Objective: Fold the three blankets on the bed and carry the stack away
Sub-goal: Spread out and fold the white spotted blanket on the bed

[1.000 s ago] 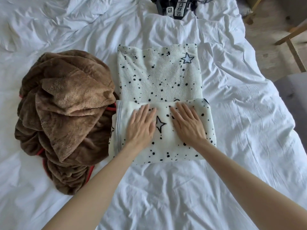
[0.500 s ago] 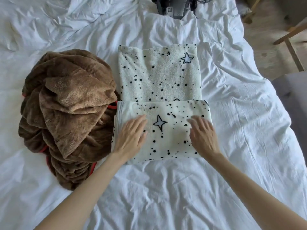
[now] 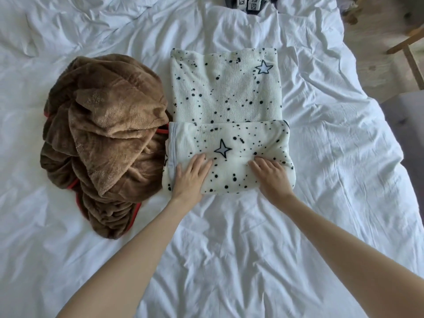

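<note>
Two blankets lie in view on a bed [image 3: 321, 226] covered with a rumpled white sheet, creased all over.

Room: pale wood floor [image 3: 376, 65] past the bed's right edge; a light wooden furniture leg [image 3: 410, 53] at upper right; a grey upholstered surface [image 3: 410, 125] beside the bed, lower down the right side. A dark device with square black-and-white markers [image 3: 249, 3] sits at the bed's far edge, mostly cut off.

Item 1: star-print blanket [image 3: 226, 92]. Cream fleece, short pile, scattered black dots and outlined four- and five-point stars. Laid as a long rectangle at bed centre, its near end turned over on itself into a thick, soft-edged fold with a pale blue binding along the left side.

Item 2: brown blanket [image 3: 107, 138]. Plush, two-tone tan and dark brown, red piping at the edges. Unfolded, heaped in a rounded mound just left of item 1, touching its folded end.

Left hand [image 3: 191, 177]: flat, fingers loosely spread, pressing the fold's near left corner. Right hand [image 3: 271, 177]: palm down, fingers slightly curled onto the fold's near right part. Neither grip is clamped on cloth.
</note>
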